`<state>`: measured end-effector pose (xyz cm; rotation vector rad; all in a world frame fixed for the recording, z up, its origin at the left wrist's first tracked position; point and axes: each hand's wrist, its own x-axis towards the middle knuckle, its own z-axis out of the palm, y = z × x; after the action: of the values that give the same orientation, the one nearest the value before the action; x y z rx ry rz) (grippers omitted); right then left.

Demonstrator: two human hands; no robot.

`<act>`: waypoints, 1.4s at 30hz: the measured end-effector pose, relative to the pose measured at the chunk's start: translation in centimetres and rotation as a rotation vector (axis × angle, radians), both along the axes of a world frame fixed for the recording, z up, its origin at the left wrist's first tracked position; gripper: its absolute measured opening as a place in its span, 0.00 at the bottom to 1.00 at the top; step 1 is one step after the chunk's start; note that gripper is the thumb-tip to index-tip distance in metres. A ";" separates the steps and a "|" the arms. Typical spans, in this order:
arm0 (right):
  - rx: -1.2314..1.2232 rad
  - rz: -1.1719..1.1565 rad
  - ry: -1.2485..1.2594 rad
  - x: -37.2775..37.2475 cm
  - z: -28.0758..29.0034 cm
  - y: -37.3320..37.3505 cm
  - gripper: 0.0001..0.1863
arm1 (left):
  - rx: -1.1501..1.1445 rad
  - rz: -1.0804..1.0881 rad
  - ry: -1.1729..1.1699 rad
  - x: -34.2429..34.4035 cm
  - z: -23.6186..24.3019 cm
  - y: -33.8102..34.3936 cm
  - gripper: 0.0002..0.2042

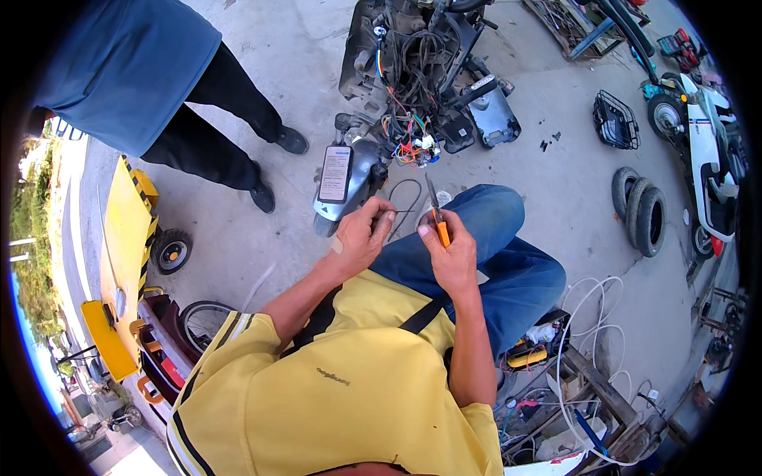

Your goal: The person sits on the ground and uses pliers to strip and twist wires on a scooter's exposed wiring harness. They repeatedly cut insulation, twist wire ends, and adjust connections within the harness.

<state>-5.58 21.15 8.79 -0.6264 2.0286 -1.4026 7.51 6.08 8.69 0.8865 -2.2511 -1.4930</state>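
Observation:
My left hand (361, 236) is closed, thumb and fingers pinching a thin dark cable (417, 190). The cable curves up in a loop in front of my knees, between my two hands. In my right hand (452, 252) is a slim tool with an orange handle (442, 231) and a dark pointed end; its exact kind is not clear. The tool points away from me, toward an opened scooter front (413, 87) with bundles of exposed wires and connectors (417, 147). A phone (335, 173) with a lit screen rests on the scooter's silver fender (343, 208).
Another person (246, 111) stands at the far left, close to the scooter. Tyres (640, 208), a black basket (616, 120) and a white scooter (709, 159) are at the right. A box of tools and white tubing (565, 369) sits by my right side; a yellow cart (127, 222) stands left.

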 end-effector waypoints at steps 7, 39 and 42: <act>0.144 0.041 0.431 1.9 1.1 1.9 0.22 | 0.558 0.126 0.196 -0.4 -0.9 -1.3 0.06; 0.162 0.089 0.565 2.4 0.7 1.1 0.23 | 0.492 0.041 0.206 0.1 -1.6 -0.4 0.07; 0.168 0.090 0.564 2.4 0.7 1.2 0.22 | 0.483 0.045 0.189 0.0 -1.5 -0.4 0.07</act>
<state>-3.15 22.32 9.47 -1.1167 2.4755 -1.0631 7.52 5.70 7.17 0.8667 -1.7532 -2.0469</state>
